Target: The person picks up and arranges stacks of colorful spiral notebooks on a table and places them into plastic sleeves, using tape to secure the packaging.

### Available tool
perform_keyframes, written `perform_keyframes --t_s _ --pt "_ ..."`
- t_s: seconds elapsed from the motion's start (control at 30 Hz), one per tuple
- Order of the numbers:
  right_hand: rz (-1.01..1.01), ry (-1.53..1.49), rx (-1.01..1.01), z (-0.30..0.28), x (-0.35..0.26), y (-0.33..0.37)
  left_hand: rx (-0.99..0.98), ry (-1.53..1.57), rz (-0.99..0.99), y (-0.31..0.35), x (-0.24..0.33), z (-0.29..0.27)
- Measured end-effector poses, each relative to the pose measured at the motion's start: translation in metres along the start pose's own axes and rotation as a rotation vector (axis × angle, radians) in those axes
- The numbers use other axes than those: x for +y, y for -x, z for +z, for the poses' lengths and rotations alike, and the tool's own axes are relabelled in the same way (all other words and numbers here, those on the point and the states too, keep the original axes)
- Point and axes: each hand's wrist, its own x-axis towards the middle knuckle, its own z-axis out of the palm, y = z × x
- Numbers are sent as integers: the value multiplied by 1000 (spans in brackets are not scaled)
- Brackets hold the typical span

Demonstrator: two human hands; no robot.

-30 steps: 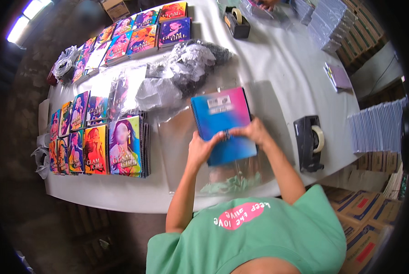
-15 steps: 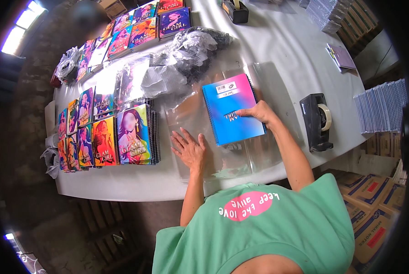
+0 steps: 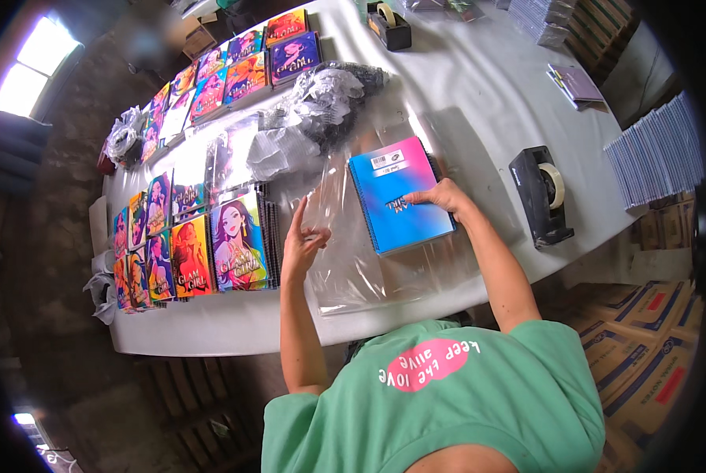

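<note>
A stack of spiral notebooks [image 3: 392, 185], its top cover blue and pink with a white label, lies on a clear plastic sheet [image 3: 345, 284] on the table. My right hand [image 3: 441, 200] grips the stack's right edge, thumb on the cover and fingers down along the side, partly hidden. At the sheet's left edge, my left hand [image 3: 302, 246] is apart from the notebooks, index finger stretched forward and the others loosely bent. Nothing shows in that hand. Just left of it stand piles of notebooks with bright illustrated covers [image 3: 239, 240].
Crumpled plastic wrap [image 3: 313, 118] lies beyond the sheet. A black tape dispenser [image 3: 542, 197] is on the right, another dispenser [image 3: 388, 27] at the far edge. More notebook piles [image 3: 247, 75] stand far left. Stacked notebooks [image 3: 656, 154] and cartons [image 3: 644, 339] are at the right.
My left hand has shifted left and lifted from lying flat on the sheet, its fingers now partly bent. My right hand keeps its hold on the notebooks. The whole view has shifted slightly.
</note>
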Motion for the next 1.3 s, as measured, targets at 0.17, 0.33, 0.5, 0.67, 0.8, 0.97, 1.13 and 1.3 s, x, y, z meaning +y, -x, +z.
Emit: perform_keyframes --t_s 0.17,0.33,0.5,0.67,0.8,0.97,1.13,1.3 --pt "10 58 11 0 -6 2 -264 13 -24 8 6 2" --pt "-21 104 11 -2 0 -5 -307 -72 -95 6 30 26" --pt "-69 97 -43 -4 -3 -4 -73 -384 380 1 55 72" --pt "-100 158 29 -9 9 -17 -238 -144 254 -14 63 112" --pt "-41 281 117 -2 11 -24 -172 -465 446 -48 13 145" --pt "-48 499 310 3 6 -7 -452 -14 97 -34 44 143" --pt "-228 549 417 28 1 -1 -469 154 70 -23 53 136" --pt "-117 642 269 19 3 1 -640 396 111 -43 42 95"
